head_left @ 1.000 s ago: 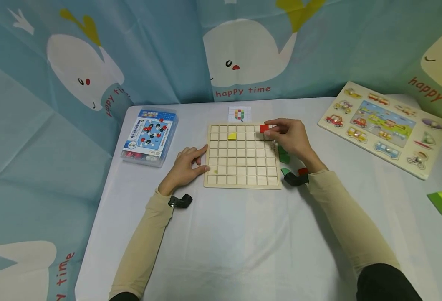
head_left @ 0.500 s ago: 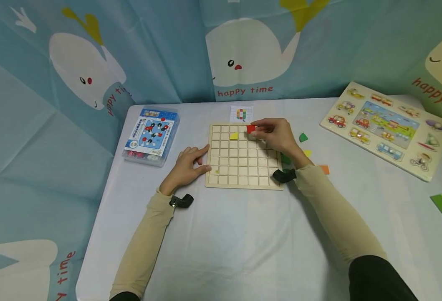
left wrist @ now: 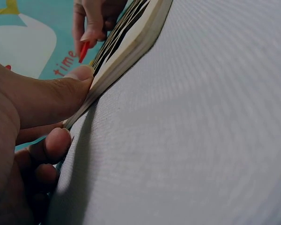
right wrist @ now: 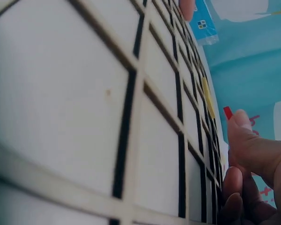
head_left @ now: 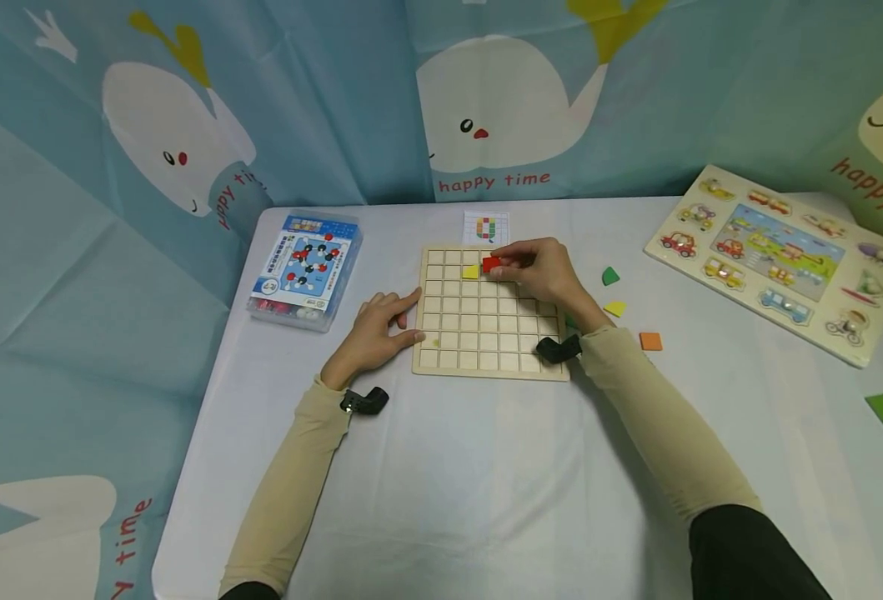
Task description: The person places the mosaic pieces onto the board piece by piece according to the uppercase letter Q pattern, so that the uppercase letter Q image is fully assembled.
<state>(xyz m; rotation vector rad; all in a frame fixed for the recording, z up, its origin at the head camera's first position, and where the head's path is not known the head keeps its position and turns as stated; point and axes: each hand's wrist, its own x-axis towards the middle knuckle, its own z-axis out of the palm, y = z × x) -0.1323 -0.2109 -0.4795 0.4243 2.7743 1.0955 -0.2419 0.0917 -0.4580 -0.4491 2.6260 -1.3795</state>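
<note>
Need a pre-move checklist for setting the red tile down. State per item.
1. Red tile secured: ok, pinched in the right hand.
2. Board steadied: ok, left hand touches its left edge.
3. Red tile seated: not ok, both wrist views show it raised off the board.
4. Red tile lined up with a cell: cannot tell, it is tilted and partly covered by fingers.
5. Yellow tile fully down in its cell: cannot tell, too small to judge.
6. Pattern card uncovered: ok, lies beyond the board's far edge.
</note>
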